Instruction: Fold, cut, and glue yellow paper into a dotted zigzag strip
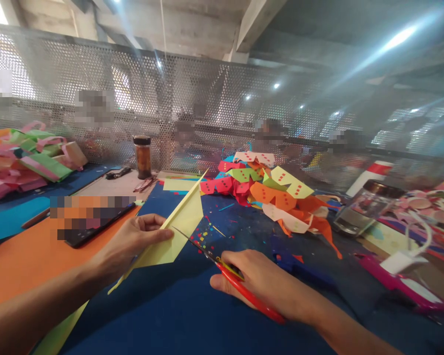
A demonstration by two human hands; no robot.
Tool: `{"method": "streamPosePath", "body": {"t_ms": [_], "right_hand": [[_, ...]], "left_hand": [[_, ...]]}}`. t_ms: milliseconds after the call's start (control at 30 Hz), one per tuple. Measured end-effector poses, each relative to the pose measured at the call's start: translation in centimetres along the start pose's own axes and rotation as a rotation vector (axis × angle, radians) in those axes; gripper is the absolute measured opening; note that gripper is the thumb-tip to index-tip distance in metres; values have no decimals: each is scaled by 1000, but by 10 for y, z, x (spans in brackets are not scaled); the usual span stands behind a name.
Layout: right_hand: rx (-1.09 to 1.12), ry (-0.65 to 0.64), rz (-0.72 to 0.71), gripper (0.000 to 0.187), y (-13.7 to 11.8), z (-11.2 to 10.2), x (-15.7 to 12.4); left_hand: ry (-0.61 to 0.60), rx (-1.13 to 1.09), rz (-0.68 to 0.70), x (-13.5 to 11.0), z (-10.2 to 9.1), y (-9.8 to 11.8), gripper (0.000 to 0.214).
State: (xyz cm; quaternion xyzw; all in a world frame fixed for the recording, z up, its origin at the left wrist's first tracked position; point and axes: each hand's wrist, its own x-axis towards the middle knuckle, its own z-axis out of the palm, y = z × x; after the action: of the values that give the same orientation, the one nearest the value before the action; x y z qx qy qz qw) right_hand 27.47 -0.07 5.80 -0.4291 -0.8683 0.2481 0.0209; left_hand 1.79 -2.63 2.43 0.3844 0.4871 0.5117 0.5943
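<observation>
A folded sheet of pale yellow paper point(187, 217) is pinched between the thumb and fingers of my left hand point(148, 234), held tilted above the dark blue table surface. My right hand point(251, 276) grips a pair of scissors point(240, 288) with red handles, their blades pointing up and left. The blade tips meet the yellow paper near my left thumb; whether they are cutting into it I cannot tell. Small coloured paper bits point(207, 236) lie scattered just beyond the blades.
A pile of cut coloured paper shapes point(277, 195) lies beyond my hands. A dark-lidded jar point(143, 158), a glass bottle point(366, 209) and a phone point(99, 227) on orange paper point(18, 266) stand around. Behind rises a perforated metal screen point(207, 93).
</observation>
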Motion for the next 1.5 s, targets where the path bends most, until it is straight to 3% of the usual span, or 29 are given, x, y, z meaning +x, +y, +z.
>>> {"method": "streamPosePath", "body": {"t_ms": [967, 1500], "right_hand": [[-52, 119, -26, 43, -2, 10, 0], [-108, 98, -62, 43, 7, 13, 7]], "left_hand": [[81, 3, 2, -1, 3, 4, 47], [-1, -13, 33, 3, -4, -3, 42]]}}
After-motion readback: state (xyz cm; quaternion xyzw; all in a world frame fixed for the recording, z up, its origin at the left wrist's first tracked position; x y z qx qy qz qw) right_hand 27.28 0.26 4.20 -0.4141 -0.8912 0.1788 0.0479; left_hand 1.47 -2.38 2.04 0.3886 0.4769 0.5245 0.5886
